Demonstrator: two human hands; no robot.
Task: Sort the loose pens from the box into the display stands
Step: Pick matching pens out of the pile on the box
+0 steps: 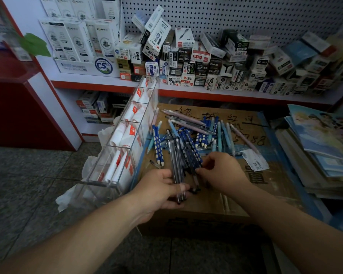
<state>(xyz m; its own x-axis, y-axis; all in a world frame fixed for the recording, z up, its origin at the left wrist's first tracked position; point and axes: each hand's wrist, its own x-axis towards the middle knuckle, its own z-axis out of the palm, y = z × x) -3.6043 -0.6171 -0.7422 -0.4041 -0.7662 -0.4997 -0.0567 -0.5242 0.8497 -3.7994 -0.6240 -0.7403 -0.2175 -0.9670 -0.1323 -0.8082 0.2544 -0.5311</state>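
A heap of loose pens [198,135], blue, light blue, pink and clear, lies on top of a cardboard box [216,204]. My left hand [158,192] grips a bundle of clear dark pens [177,167] that stands up out of the fist. My right hand [221,171] pinches a dark pen [194,176] at the near edge of the heap, right beside the bundle. A clear acrylic display stand [125,143] with several compartments lies to the left of the box, holding white and red card inserts.
A shelf [186,91] with a red edge runs behind the box, packed with small pen cartons below a pegboard. Stacked books [321,147] lie to the right. A paper label [255,160] lies on the box. Grey floor tiles extend left and near.
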